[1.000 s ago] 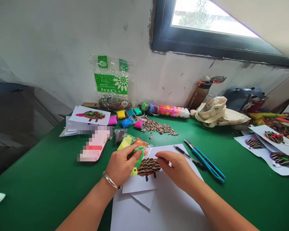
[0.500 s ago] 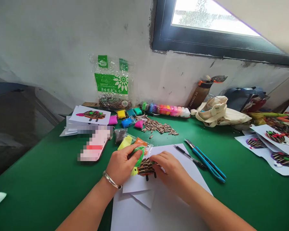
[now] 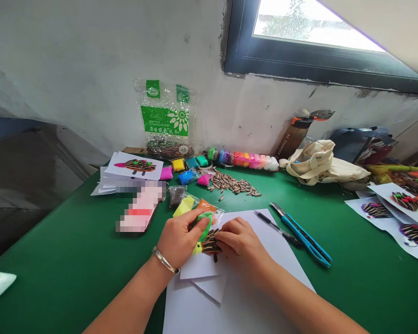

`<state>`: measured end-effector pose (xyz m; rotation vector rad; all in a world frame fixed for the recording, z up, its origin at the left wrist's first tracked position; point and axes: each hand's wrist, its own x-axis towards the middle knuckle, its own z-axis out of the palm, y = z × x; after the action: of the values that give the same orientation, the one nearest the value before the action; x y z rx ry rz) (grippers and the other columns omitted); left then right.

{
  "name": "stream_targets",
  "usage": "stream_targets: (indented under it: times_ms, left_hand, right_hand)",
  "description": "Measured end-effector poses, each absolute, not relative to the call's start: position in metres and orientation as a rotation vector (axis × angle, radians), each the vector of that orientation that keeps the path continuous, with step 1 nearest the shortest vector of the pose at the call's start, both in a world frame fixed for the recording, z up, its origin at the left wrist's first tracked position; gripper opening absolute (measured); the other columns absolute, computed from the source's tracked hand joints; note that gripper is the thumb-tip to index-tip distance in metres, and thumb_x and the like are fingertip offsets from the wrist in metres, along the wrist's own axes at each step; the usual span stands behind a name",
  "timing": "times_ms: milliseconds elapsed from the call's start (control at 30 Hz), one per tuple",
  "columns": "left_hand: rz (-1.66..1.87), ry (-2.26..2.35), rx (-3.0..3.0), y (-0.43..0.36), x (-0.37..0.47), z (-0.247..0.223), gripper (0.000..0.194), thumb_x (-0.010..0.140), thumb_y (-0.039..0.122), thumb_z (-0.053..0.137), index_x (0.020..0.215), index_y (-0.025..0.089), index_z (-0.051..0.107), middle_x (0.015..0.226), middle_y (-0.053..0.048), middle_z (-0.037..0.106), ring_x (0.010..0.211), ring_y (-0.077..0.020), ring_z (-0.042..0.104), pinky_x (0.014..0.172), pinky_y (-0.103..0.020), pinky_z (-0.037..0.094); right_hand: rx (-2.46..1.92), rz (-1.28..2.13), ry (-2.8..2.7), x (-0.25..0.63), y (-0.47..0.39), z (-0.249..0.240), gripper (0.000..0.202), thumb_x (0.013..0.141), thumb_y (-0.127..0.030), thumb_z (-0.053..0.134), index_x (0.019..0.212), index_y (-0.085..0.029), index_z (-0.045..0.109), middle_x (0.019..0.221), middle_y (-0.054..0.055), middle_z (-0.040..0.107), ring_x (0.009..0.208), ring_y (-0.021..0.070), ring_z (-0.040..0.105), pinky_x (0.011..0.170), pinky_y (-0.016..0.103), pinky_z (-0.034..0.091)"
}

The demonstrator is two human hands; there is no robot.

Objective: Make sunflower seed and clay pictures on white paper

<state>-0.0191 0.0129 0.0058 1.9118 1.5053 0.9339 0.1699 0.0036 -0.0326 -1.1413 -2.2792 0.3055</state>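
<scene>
We pinch a green packet [image 3: 205, 221] between the thumb and curled fingers of the left hand [image 3: 179, 236], probably so its colour is handy while that hand's edge helps steady the white card [image 3: 199, 270]. The seed figure [image 3: 211, 242] lies on this card between our hands, its far end covered by the right hand [image 3: 241, 245], whose fingers are bunched nearly together; whether they grip anything we cannot tell. A large white sheet [image 3: 193, 315] lies underneath, perhaps to guard the green table [image 3: 66, 273]. Loose seeds [image 3: 234, 182] sit beyond, likely for easy reach. Both hands angle inward, backs upward, fingers bent toward the card
</scene>
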Motion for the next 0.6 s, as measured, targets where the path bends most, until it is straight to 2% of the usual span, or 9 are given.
stream_targets:
  times_ms: [133, 400, 600]
  left_hand:
    - [0.953, 1.5, 1.916, 0.013, -0.019, 0.005, 0.028, 0.085, 0.036, 0.056, 0.106, 0.023, 0.069, 0.104, 0.002, 0.072, 0.091, -0.0162, 0.067, 0.079, -0.022, 0.051]
    - [0.964, 1.472, 1.915, 0.014, -0.02, 0.006, 0.025, 0.086, 0.035, 0.055, 0.105, 0.025, 0.069, 0.104, 0.003, 0.072, 0.092, -0.0161, 0.067, 0.077, -0.021, 0.051]
    - [0.955, 1.468, 1.922, 0.014, -0.02, 0.004, 0.024, 0.086, 0.033, 0.055, 0.104, 0.026, 0.069, 0.102, 0.004, 0.073, 0.091, -0.0152, 0.067, 0.077, -0.021, 0.051]
  right_hand:
    - [-1.178, 0.33, -2.299, 0.172, 0.002, -0.031, 0.014, 0.085, -0.014, 0.057, 0.084, -0.023, 0.068, 0.08, 0.004, 0.062, 0.076, 0.0172, 0.048, 0.068, 0.03, 0.037]
    - [-1.19, 0.392, -2.28, 0.177, -0.001, -0.023, 0.024, 0.079, -0.004, 0.053, 0.084, -0.022, 0.067, 0.08, 0.004, 0.06, 0.076, 0.018, 0.047, 0.068, 0.031, 0.037]
    - [-1.187, 0.396, -2.384, 0.177, -0.003, -0.019, 0.019, 0.076, -0.005, 0.054, 0.074, -0.02, 0.065, 0.078, 0.004, 0.06, 0.078, 0.0188, 0.047, 0.069, 0.032, 0.035]
